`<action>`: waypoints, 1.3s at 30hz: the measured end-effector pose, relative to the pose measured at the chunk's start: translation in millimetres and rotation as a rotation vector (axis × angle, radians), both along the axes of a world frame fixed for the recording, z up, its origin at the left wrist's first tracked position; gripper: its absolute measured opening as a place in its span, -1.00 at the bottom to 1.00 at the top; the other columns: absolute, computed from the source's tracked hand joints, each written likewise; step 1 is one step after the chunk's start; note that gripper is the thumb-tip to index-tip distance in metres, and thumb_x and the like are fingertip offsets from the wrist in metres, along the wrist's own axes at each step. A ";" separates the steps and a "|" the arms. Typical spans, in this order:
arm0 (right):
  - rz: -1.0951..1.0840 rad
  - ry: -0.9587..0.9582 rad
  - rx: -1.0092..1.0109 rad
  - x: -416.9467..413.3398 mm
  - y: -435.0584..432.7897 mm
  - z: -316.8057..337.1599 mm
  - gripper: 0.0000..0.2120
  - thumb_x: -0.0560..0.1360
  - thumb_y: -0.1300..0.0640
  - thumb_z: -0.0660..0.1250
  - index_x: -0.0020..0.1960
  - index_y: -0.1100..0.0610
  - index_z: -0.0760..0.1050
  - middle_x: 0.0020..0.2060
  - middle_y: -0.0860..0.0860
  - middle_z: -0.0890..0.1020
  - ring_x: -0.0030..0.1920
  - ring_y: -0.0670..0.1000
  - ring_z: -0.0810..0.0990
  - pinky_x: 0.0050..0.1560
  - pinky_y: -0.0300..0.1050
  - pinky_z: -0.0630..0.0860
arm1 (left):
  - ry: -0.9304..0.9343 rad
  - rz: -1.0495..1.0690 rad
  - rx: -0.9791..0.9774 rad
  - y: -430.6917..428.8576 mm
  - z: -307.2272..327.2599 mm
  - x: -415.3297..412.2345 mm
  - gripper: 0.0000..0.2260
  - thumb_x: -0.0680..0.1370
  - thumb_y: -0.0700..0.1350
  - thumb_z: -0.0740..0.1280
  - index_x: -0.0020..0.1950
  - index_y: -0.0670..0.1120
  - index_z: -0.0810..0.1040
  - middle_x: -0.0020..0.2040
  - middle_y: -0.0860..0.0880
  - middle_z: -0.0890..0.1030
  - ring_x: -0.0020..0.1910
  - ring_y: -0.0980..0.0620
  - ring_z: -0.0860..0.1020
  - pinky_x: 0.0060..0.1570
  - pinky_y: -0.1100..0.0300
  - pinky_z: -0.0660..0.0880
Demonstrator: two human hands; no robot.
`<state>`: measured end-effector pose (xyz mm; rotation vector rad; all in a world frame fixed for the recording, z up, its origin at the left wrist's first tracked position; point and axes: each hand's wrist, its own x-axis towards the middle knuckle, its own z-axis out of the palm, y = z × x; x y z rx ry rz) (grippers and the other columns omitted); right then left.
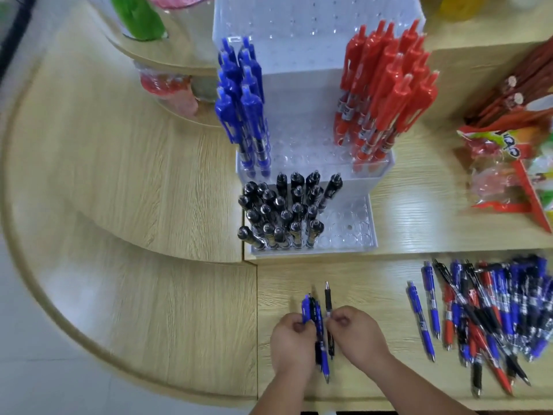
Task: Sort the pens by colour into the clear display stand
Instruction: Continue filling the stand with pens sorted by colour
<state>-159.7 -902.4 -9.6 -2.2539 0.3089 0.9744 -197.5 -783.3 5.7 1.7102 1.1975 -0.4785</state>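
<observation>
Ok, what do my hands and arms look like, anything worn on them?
Nothing worn shows. The left hand and right hand are bare, without gloves; no ring, watch or band is visible. Both forearms are bare down to the picture's edge, with no sleeve in view.

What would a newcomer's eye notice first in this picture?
Most striking is the clear display stand in the middle, with red pens at its upper right, blue pens at its upper left and black pens in its front tier. A mixed pile of loose pens lies on the table at the right. Below, the left hand holds a small bunch of blue and black pens; the right hand pinches one black pen.
</observation>
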 end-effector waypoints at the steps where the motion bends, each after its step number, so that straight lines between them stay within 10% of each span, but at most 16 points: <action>1: 0.008 -0.032 0.005 1.2 -2.2 7.9 -0.88 0.50 -0.04 0.34 -0.21 -0.11 0.55 -0.36 -0.21 0.63 -0.30 -0.26 0.57 -0.26 -0.26 0.48 | -0.037 0.000 -0.009 3.5 9.1 0.0 -0.91 0.48 -0.15 0.40 -0.21 0.02 0.60 -0.36 0.06 0.62 -0.44 0.21 0.53 -0.47 0.42 0.32; 10: -0.098 -0.158 0.292 19.3 -28.5 145.0 -0.84 0.53 0.12 0.38 0.04 -0.11 0.56 -0.27 -0.11 0.71 -0.28 -0.15 0.64 -0.22 -0.41 0.48 | -0.436 -0.163 -0.018 41.9 118.4 11.5 -0.74 0.43 -0.28 0.46 -0.25 0.11 0.63 -0.30 0.07 0.64 -0.39 0.21 0.54 -0.26 0.34 0.50; 16: -0.407 -0.117 0.586 44.8 -25.5 207.3 -0.84 0.58 0.30 0.27 0.02 0.13 0.60 -0.22 0.12 0.72 -0.40 0.02 0.55 -0.40 -0.14 0.46 | -0.575 -0.203 0.010 46.2 175.2 33.7 -0.87 0.45 -0.17 0.50 -0.14 0.06 0.66 -0.28 0.13 0.66 -0.34 0.23 0.57 -0.28 0.39 0.49; 39: -0.455 0.003 0.892 81.3 -39.9 220.2 -0.73 0.59 0.41 0.18 0.07 0.23 0.63 -0.14 0.21 0.68 -0.26 0.10 0.57 -0.09 0.03 0.60 | -0.691 -0.355 0.090 30.8 251.9 86.6 -0.85 0.48 -0.19 0.45 -0.16 0.08 0.62 -0.26 0.15 0.66 -0.25 0.22 0.61 -0.11 0.15 0.61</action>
